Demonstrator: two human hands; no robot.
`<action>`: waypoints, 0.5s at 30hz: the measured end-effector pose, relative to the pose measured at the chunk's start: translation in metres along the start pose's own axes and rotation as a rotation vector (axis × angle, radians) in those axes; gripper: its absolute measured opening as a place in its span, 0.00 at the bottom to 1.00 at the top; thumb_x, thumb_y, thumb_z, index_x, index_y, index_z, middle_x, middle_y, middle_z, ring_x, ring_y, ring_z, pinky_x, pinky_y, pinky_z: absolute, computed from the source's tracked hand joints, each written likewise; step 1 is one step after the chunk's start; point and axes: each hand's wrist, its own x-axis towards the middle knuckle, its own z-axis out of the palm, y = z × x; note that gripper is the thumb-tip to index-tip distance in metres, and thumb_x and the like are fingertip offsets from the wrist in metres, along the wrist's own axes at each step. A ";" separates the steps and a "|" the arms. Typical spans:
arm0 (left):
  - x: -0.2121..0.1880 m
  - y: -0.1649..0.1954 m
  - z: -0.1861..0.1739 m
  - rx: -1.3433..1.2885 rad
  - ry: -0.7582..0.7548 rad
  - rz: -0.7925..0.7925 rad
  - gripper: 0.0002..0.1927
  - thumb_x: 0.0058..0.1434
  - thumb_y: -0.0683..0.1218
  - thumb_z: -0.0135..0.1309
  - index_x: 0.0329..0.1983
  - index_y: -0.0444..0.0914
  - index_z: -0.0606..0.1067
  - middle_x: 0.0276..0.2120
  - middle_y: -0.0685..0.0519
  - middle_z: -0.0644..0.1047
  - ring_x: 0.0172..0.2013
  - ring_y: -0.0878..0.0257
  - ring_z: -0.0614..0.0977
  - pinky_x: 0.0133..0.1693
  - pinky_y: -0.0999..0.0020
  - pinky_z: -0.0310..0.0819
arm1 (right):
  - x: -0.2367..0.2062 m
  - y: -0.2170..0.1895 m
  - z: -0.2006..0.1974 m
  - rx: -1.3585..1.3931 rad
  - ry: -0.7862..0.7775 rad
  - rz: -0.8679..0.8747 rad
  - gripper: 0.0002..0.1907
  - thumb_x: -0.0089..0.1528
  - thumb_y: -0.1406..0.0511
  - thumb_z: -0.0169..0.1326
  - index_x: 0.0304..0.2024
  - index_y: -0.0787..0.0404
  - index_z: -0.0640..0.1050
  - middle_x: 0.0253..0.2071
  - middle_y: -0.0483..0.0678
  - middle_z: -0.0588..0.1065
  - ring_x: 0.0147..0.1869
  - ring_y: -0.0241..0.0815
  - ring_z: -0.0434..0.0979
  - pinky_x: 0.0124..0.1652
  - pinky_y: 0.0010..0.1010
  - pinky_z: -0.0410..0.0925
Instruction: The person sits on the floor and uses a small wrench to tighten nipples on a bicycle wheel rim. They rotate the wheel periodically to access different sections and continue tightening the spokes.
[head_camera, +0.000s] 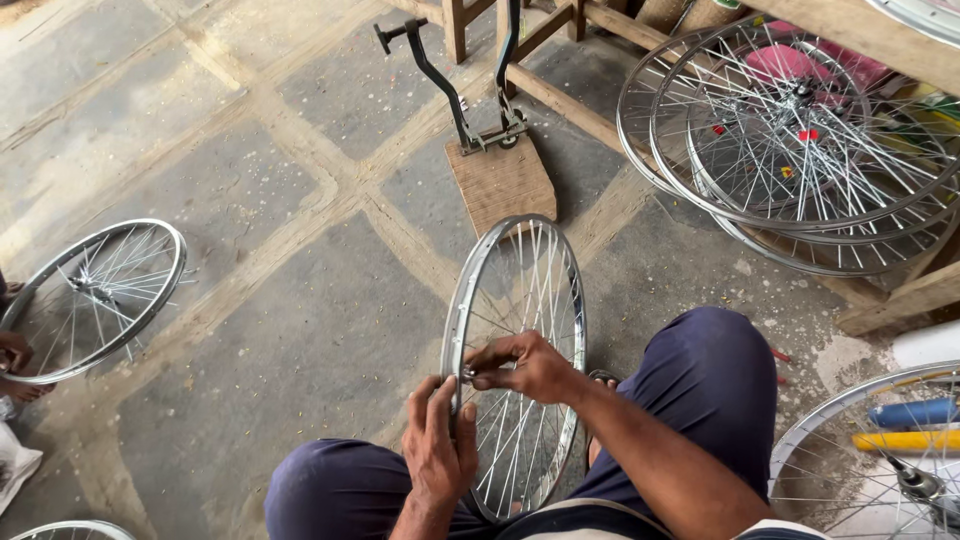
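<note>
A silver bicycle wheel rim (505, 255) with thin spokes stands upright on the floor between my knees. My left hand (438, 445) grips the rim's near left side, fingers wrapped around the metal. My right hand (525, 367) pinches a small part at the rim's inner edge, just above my left hand, where a spoke meets the rim. My knees in dark blue trousers (700, 380) flank the wheel.
A black metal wheel stand on a wooden block (500, 180) sits ahead. Several finished wheels (800, 140) lean against a wooden frame at upper right. Another wheel (95, 295) stands at left, held by another person's hand (15, 352). One more wheel (880, 460) lies at lower right.
</note>
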 end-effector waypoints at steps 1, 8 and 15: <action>0.000 -0.001 0.000 -0.002 0.003 0.027 0.19 0.68 0.49 0.52 0.56 0.33 0.74 0.51 0.39 0.75 0.32 0.55 0.85 0.26 0.62 0.78 | 0.003 0.000 -0.006 0.028 -0.005 0.037 0.30 0.58 0.55 0.66 0.58 0.63 0.78 0.51 0.53 0.82 0.54 0.41 0.83 0.56 0.38 0.76; 0.000 0.005 -0.004 0.004 0.025 0.072 0.18 0.67 0.48 0.54 0.55 0.33 0.73 0.52 0.39 0.75 0.31 0.55 0.85 0.27 0.62 0.78 | 0.010 0.006 0.013 -0.424 -0.062 -0.194 0.23 0.59 0.51 0.63 0.46 0.61 0.81 0.40 0.51 0.84 0.42 0.43 0.86 0.46 0.36 0.78; -0.001 0.004 -0.003 0.016 0.022 0.099 0.17 0.68 0.48 0.55 0.55 0.34 0.73 0.52 0.39 0.75 0.33 0.54 0.85 0.27 0.64 0.79 | 0.008 0.000 0.033 -0.636 0.196 -0.196 0.17 0.63 0.51 0.58 0.36 0.56 0.79 0.27 0.45 0.78 0.29 0.42 0.81 0.32 0.39 0.74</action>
